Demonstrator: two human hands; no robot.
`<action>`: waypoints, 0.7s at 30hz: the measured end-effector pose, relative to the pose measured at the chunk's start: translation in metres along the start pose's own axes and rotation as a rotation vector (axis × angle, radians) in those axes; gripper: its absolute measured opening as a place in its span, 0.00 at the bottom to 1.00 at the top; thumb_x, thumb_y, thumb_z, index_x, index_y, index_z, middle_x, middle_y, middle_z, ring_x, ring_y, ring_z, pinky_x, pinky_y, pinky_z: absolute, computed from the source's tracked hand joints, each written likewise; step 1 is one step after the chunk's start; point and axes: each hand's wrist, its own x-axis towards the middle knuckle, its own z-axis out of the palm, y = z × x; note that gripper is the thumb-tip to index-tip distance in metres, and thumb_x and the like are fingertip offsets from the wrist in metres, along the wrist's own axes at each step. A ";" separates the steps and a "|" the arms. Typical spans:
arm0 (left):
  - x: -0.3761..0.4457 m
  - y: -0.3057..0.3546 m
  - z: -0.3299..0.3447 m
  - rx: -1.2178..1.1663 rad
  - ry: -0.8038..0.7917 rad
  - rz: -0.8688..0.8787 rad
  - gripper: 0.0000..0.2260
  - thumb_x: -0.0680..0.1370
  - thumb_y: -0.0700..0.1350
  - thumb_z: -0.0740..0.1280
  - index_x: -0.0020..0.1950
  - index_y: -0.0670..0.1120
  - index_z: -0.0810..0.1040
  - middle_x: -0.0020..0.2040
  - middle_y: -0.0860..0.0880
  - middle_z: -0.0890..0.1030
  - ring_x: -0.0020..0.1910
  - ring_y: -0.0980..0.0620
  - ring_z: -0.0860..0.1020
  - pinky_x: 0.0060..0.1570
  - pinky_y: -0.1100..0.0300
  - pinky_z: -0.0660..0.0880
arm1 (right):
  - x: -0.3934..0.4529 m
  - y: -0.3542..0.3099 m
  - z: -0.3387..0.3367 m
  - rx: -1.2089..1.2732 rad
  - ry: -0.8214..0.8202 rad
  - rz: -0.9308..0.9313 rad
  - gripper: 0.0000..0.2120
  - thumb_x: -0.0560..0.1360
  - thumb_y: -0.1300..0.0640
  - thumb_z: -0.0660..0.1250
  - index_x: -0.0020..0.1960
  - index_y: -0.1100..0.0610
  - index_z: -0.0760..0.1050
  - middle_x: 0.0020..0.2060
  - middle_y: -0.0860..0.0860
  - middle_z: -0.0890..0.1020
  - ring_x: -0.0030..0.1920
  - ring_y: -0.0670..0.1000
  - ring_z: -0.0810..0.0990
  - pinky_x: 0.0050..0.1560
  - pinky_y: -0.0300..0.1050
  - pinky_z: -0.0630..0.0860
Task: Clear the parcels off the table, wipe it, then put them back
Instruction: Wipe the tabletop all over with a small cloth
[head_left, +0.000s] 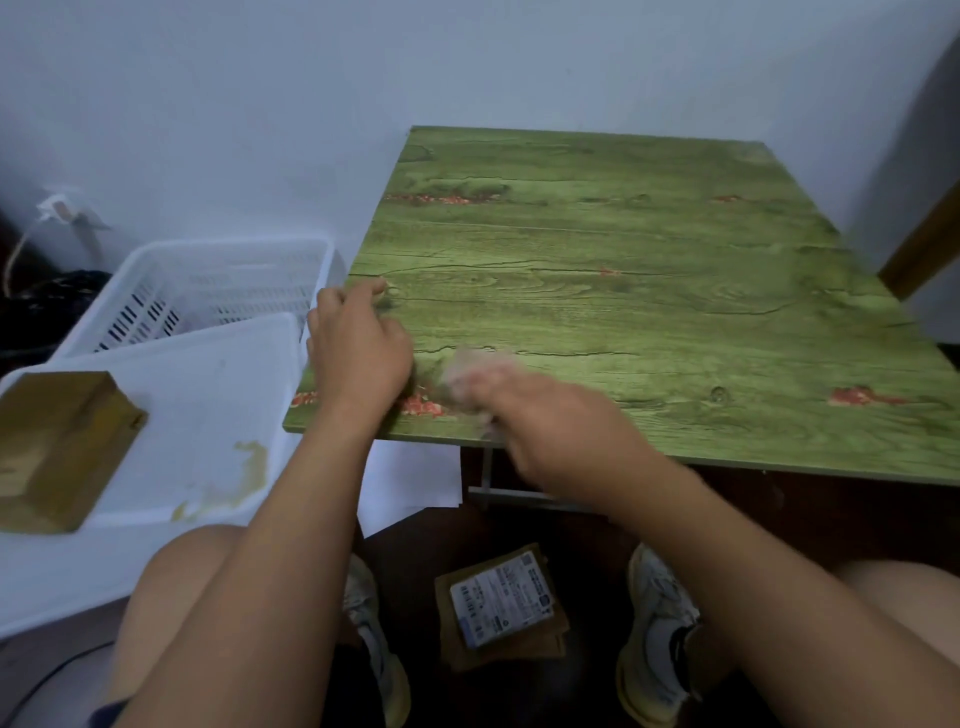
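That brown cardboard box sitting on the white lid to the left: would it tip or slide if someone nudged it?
The brown box looks stiff, with sharp cardboard edges, so it should hold its shape. It seems to sit tilted on the smooth white lid, so a nudge might slide it. Its weight can't be judged.

My hands sit at the desk's (649, 249) near left corner: left hand (358, 348) at the edge, right hand (545, 415) on a blurred wipe (467, 371). The green top lies open ahead and to my right. To my left, a basket (218, 280) and a box (57, 447) crowd the side. A parcel (501, 605) lies on the floor between my shoes.
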 end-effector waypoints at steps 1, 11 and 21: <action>0.000 0.000 -0.001 -0.024 0.011 -0.002 0.19 0.78 0.38 0.58 0.68 0.46 0.74 0.61 0.40 0.72 0.63 0.40 0.70 0.65 0.50 0.65 | 0.002 0.013 -0.005 -0.032 0.019 0.121 0.27 0.80 0.59 0.59 0.74 0.39 0.61 0.72 0.43 0.69 0.63 0.50 0.76 0.51 0.52 0.80; 0.002 0.001 -0.004 -0.119 0.022 -0.038 0.16 0.81 0.41 0.58 0.67 0.45 0.76 0.66 0.44 0.77 0.67 0.45 0.72 0.64 0.58 0.65 | 0.023 -0.020 0.002 -0.094 -0.112 -0.033 0.28 0.81 0.62 0.56 0.78 0.47 0.54 0.78 0.44 0.57 0.77 0.49 0.55 0.59 0.54 0.76; 0.033 -0.019 -0.019 0.103 -0.105 -0.152 0.22 0.79 0.46 0.55 0.74 0.50 0.65 0.74 0.44 0.63 0.72 0.40 0.60 0.69 0.46 0.59 | 0.105 -0.032 0.012 -0.068 -0.143 0.001 0.27 0.80 0.63 0.54 0.78 0.53 0.56 0.77 0.50 0.60 0.75 0.55 0.61 0.62 0.55 0.73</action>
